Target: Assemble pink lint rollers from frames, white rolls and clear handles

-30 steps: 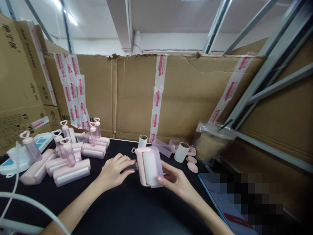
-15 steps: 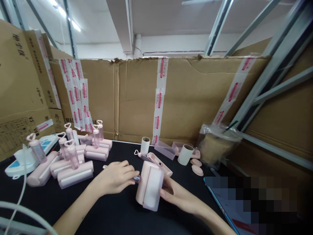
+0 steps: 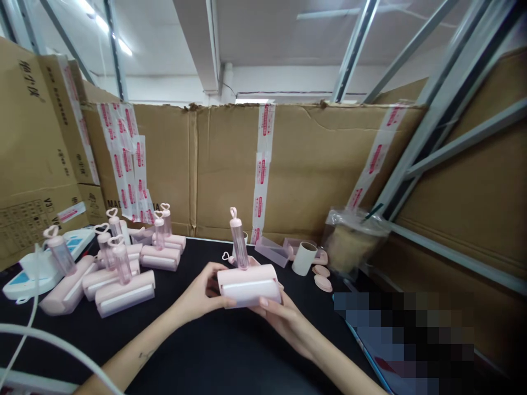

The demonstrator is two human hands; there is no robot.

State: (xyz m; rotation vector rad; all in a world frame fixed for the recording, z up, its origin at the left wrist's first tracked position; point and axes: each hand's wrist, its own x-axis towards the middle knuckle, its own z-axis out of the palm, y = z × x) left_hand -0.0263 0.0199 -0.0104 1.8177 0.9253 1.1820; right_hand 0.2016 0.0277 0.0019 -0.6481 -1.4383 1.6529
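Between my hands, above the black tabletop, is a pink lint roller (image 3: 249,282) with its clear handle upright and a ring at the top. My left hand (image 3: 208,291) grips its left end, thumb in front. My right hand (image 3: 284,321) holds it from the lower right, thumb on the white front face. Behind it, partly hidden, are a pink casing piece, a heart-shaped loop (image 3: 225,256) and a white paper roll. To the left stand several similar lint rollers (image 3: 125,293) with heart-topped handles.
A white paper roll (image 3: 304,259), a translucent pink cover (image 3: 272,252) and round pink caps (image 3: 323,282) lie at right. Beyond them is a bagged drink cup (image 3: 349,247). A white power strip (image 3: 16,282) and cable are at left; cardboard (image 3: 222,164) walls the back.
The lint roller has turned from standing on end to lying level, its handle now pointing up. My left hand has moved from the handle to the roller's left end.
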